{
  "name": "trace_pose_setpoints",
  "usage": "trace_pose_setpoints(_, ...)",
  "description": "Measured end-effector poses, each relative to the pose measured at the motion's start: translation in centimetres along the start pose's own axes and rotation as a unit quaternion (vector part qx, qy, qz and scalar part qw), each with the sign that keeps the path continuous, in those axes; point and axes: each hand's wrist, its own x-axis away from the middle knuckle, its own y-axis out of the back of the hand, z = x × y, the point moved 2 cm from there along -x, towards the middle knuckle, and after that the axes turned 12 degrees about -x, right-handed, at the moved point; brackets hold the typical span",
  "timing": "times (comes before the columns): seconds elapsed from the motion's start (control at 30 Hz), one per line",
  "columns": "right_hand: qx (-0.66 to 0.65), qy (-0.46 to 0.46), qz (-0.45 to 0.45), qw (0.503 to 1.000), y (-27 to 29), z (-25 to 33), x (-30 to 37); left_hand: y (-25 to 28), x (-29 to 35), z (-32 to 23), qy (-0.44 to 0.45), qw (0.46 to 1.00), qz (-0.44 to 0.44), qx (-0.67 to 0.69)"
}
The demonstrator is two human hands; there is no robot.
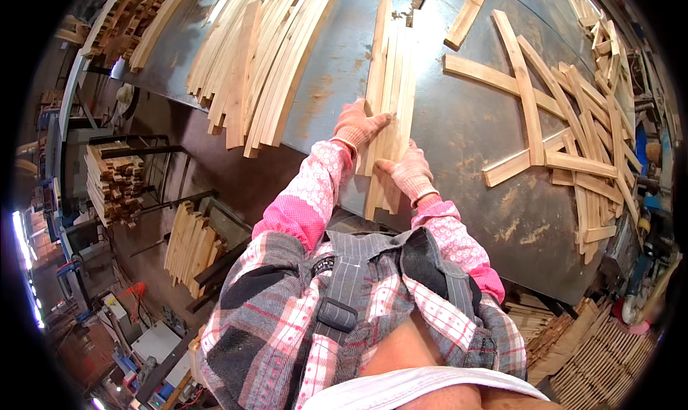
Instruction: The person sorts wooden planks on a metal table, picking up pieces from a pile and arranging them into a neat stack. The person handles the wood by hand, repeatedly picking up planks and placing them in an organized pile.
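A small bundle of pale wooden strips point(393, 66) lies lengthwise in front of me on the grey metal table point(455, 131), their near ends uneven. My left hand point(360, 126), in an orange-pink knit glove, closes on the bundle's left side with the thumb across the top. Nearer to me, my right hand point(411, 172), gloved alike, grips the right side close to the near ends. Its fingers are partly hidden behind the wood. Both sleeves are pink and patterned.
To the left, a wide row of strips point(290, 73) overhangs the table edge. Loose strips point(527, 88) lie crossed in a heap on the right. Stacked wood pieces point(115, 184) rest on a rack at lower left, with more strips point(190, 245) beside it.
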Motion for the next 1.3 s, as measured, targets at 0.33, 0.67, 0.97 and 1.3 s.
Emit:
trace_pose_setpoints(0.33,-0.011,0.071,0.003,0.997,-1.9,1.1,-0.7,2.2,2.1,4.2,-0.073,0.991,0.109,-0.042)
trace_pose_setpoints(0.67,0.036,-0.026,0.037,0.998,-3.1,4.1,-2.7,4.4,3.1,0.7,-0.099,0.988,0.043,-0.112)
trace_pose_setpoints(0.97,0.013,0.162,0.055,0.985,-12.2,11.4,-9.1,9.7,-2.1,6.7,-0.001,0.952,-0.02,-0.305)
trace_pose_setpoints(1.3,0.024,0.047,-0.241,0.969,11.0,13.6,-23.3,6.9,-3.4,13.2,-0.185,0.921,-0.23,-0.255)
